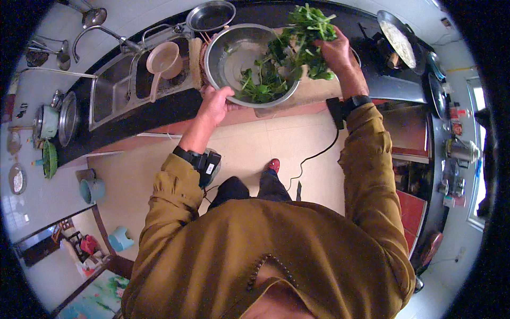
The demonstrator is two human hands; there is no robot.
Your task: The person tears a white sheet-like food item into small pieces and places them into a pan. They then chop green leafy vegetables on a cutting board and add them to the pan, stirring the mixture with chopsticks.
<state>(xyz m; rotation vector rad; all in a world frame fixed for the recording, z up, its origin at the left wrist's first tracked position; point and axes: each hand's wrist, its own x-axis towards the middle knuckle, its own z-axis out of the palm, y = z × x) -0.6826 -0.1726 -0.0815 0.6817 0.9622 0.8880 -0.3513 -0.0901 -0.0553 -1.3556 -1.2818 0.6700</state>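
My left hand [215,104] grips the near left rim of a wide stainless steel bowl [236,52]. Leafy greens [263,85] lie along the right side of its inside, and more trail over the right rim. Up at the right, my right hand [336,52] is closed around a bunch of the same greens [312,28]. That bunch hangs above a wooden cutting board [318,88], part of which the bowl and leaves cover. What touches the board under the leaves is hidden.
Left of the bowl is a double sink [113,93] with a pale plastic dipper [163,60] over it and a curved faucet [99,30]. A steel basin [211,16] stands behind. On the right, a wok [398,40] sits tilted on the stove. A black cable [314,155] hangs from my right wrist.
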